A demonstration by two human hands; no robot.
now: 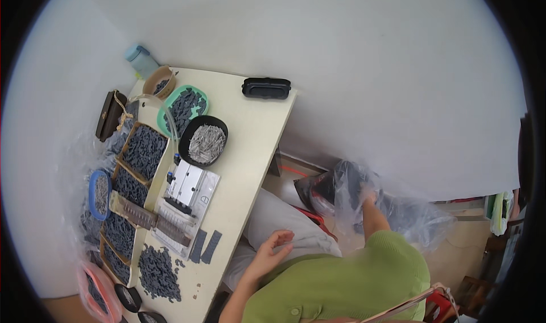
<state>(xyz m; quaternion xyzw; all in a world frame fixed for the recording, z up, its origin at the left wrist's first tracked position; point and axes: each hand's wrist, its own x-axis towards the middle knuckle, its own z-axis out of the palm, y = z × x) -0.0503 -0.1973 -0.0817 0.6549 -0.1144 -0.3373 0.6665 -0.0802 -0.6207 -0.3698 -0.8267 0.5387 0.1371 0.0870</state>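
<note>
The right hand (368,195) reaches into or against a clear plastic bag (347,189); its fingers are lost in the film, so I cannot tell how far they are open or what they grip. The left hand (274,253) hangs half-open above the lap, with nothing visible in it. The bag lies low on the person's right, near the wall (387,73). Its film looks light, limp and slippery, likely to crumple and cling; a gathered fold near the mouth would probably give the surest hold. Further out, the tabletop (244,138) carries a metal fixture (192,187), grey strips (211,247) and a black tray (266,88).
</note>
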